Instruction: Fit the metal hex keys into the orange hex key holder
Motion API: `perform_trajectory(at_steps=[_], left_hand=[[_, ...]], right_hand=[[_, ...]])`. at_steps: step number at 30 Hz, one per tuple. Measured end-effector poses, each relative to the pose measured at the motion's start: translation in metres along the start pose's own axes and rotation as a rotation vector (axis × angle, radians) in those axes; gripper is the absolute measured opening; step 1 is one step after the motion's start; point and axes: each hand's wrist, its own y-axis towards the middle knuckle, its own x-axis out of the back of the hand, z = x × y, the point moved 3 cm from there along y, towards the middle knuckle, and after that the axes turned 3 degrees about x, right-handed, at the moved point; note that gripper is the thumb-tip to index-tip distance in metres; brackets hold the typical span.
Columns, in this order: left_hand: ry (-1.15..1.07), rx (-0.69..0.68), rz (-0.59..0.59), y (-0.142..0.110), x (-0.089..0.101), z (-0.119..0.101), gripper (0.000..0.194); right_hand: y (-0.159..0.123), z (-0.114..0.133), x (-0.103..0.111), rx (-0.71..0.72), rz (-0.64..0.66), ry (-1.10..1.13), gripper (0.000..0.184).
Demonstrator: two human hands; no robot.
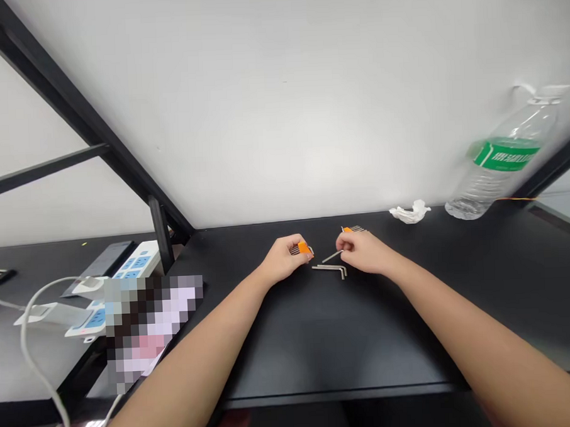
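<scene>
My left hand is closed around an orange hex key holder with several keys in it. Between the fingers of my right hand is a single hex key, its long arm pointing left toward the holder. Two loose L-shaped hex keys lie on the black table just below and between the hands. Another orange holder with hex keys shows behind my right hand, partly hidden by it; whether the hand touches it, I cannot tell.
On the black table, a crumpled tissue lies by the wall at right, beside a large plastic bottle with a green label. To the left are a white power strip, a pixelated flat object, a white cable and a black frame.
</scene>
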Motion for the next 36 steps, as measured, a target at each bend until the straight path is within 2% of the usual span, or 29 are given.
perform_trajectory(at_steps=[1, 4, 6, 10, 13, 15, 18, 21, 24, 27, 31, 32, 34, 35, 36], left_hand=[[-0.008, 0.009, -0.008, 0.000, 0.001, 0.000, 0.013], [-0.043, 0.034, -0.029, 0.001, 0.000, 0.001, 0.014], [-0.073, 0.037, -0.025, 0.001, -0.003, 0.001, 0.015], [-0.089, 0.015, -0.004, -0.001, -0.008, -0.002, 0.017], [-0.086, 0.019, -0.007, -0.002, -0.010, -0.005, 0.018], [-0.090, 0.023, -0.005, -0.003, -0.011, -0.006, 0.019], [-0.081, 0.017, 0.001, -0.005, -0.014, -0.008, 0.021], [-0.054, 0.001, 0.013, -0.006, -0.017, -0.011, 0.022], [-0.040, -0.016, 0.033, -0.006, -0.019, -0.011, 0.021], [0.009, -0.026, 0.028, -0.005, -0.018, -0.009, 0.019], [0.078, -0.019, -0.024, -0.003, -0.012, -0.006, 0.018], [0.075, -0.014, -0.037, -0.003, -0.011, -0.005, 0.017], [0.060, -0.003, -0.050, -0.003, -0.009, -0.004, 0.016], [0.053, 0.003, -0.053, -0.003, -0.009, -0.004, 0.016], [0.049, 0.008, -0.053, -0.003, -0.009, -0.004, 0.017]], right_hand=[[-0.001, -0.004, 0.002, -0.003, 0.053, -0.070, 0.002], [-0.004, -0.006, 0.000, 0.040, 0.153, -0.203, 0.016], [-0.007, 0.000, -0.005, 0.094, 0.152, -0.241, 0.015], [-0.010, 0.014, -0.016, 0.171, 0.143, -0.299, 0.001], [-0.010, 0.018, -0.017, 0.209, 0.125, -0.280, 0.009], [-0.009, 0.020, -0.014, 0.234, 0.059, -0.198, 0.013], [-0.007, 0.025, -0.011, 0.261, -0.030, 0.091, 0.012], [-0.005, 0.030, -0.017, 0.209, -0.012, 0.382, 0.011], [-0.003, 0.031, -0.023, 0.153, -0.019, 0.461, 0.012], [-0.001, 0.027, -0.019, 0.138, -0.054, 0.382, 0.016], [-0.002, 0.011, 0.003, 0.010, -0.165, 0.092, 0.017], [-0.002, 0.007, 0.008, -0.019, -0.149, 0.009, 0.014], [-0.004, 0.000, 0.014, -0.045, -0.038, -0.140, 0.005], [-0.005, -0.002, 0.015, -0.048, 0.032, -0.192, 0.005], [-0.006, -0.004, 0.015, -0.047, 0.097, -0.226, 0.012]])
